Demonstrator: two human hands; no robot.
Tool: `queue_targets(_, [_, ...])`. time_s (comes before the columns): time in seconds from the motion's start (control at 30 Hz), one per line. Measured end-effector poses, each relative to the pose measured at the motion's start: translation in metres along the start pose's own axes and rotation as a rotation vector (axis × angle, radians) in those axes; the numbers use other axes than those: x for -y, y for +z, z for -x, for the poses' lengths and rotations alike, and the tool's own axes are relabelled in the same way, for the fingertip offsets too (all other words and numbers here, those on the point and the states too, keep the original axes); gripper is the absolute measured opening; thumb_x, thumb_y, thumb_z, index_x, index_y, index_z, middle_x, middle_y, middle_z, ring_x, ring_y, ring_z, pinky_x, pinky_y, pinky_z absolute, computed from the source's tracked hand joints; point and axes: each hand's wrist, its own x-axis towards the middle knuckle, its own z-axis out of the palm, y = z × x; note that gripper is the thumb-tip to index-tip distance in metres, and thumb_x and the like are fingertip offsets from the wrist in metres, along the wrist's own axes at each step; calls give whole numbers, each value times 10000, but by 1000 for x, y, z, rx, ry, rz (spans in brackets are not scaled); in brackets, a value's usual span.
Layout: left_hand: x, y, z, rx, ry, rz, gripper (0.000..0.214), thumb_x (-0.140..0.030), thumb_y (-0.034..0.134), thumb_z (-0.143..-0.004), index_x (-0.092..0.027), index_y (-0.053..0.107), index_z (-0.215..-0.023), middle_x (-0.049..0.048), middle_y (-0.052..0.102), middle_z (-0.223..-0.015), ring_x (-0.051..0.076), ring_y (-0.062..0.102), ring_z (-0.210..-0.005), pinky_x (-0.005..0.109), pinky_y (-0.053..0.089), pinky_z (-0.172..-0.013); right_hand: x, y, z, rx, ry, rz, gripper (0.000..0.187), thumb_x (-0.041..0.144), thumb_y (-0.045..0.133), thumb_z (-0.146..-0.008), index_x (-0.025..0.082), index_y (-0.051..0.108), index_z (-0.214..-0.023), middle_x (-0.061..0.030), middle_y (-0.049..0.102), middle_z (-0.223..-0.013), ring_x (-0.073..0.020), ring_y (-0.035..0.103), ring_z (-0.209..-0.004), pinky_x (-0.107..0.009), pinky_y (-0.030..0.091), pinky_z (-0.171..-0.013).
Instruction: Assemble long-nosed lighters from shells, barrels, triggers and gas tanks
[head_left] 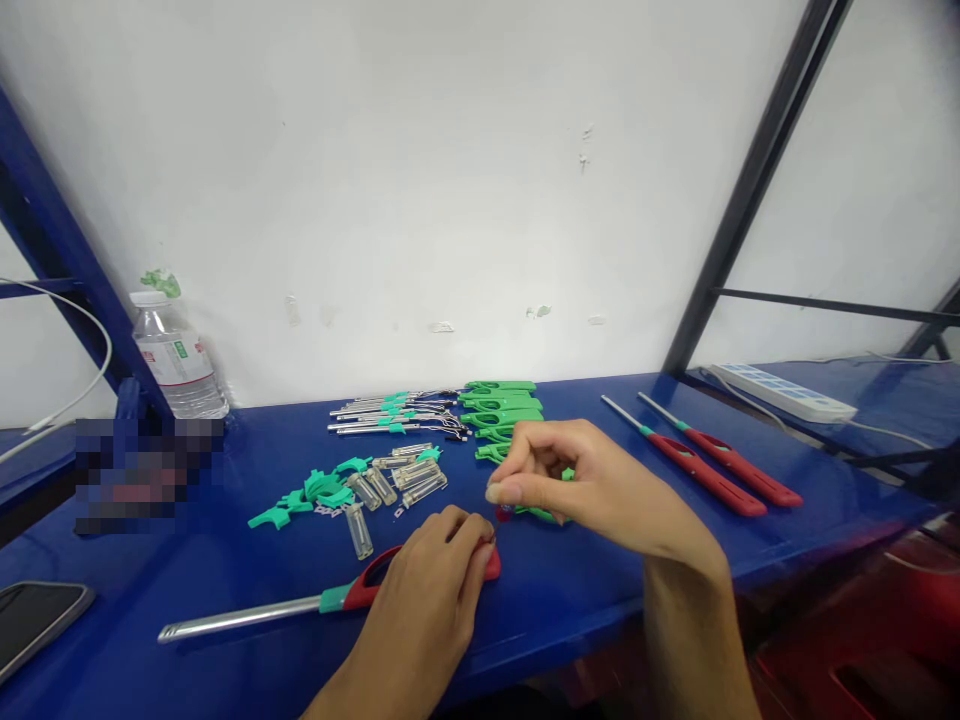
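A long-nosed lighter with a red handle [360,592], a teal collar and a metal tube lies at the front of the table. My left hand [431,590] is closed over its handle, fingers pressed on top. Just right of those fingers, my right hand [581,485] is raised, with thumb and forefinger pinched together. A small reddish, shiny spot shows below the pinch; what it is cannot be made out. Behind the hands lie clear fuel tanks [360,530], teal triggers [322,488], metal tubes with wires [382,412] and green handle shells [502,405], partly hidden by my right hand.
Two red-handled lighters [697,465] lie at the right of the blue table [600,600]. A water bottle [176,355] stands at the back left, a phone [37,620] at the left edge. A power strip [784,390] sits beyond the dark post [739,210].
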Motion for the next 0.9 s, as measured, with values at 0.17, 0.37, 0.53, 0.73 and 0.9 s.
queue_targets(0.17, [-1,0,0,-3,2,-18,312,-154,358,-1108,-236,653,-1054,62,690,-1106,275,662,-1025,433,516,-929,-2,2,-3,-136,54,69,510,483,943,-759,221,513,-683,71,547,-610,-102,454,-567,-245,313,-497])
queue_targets(0.37, [-3,-1,-1,1,-2,-29,305,-169,351,-1115,-239,626,-1002,45,682,-1051,265,665,-958,414,519,-853,3,-1,0,-21,4,61,257,495,772,-952,245,775,-1011,45,637,-669,-116,549,-554,-253,379,-505])
queue_targets(0.53, [-3,-2,-1,-6,3,-32,318,-178,341,-1109,-244,626,-981,50,695,-1045,275,684,-959,444,548,-855,-1,1,-1,-19,-29,-7,255,442,817,-928,215,742,-839,55,634,-589,-105,572,-526,-237,416,-517])
queue_targets(0.73, [4,12,5,-163,-10,-63,355,-234,424,-1039,-188,621,-1330,166,734,-1251,378,707,-1189,607,584,-985,0,2,-4,-226,-37,-29,281,408,850,-897,215,675,-793,61,627,-609,-89,531,-510,-214,388,-472])
queue_targets(0.9, [13,24,12,-271,77,-189,489,-189,425,-960,-75,651,-1378,242,721,-1352,421,676,-1306,648,581,-1055,-1,-2,-5,-312,-34,-43,239,408,786,-946,224,681,-836,55,652,-661,-94,575,-488,-215,434,-467])
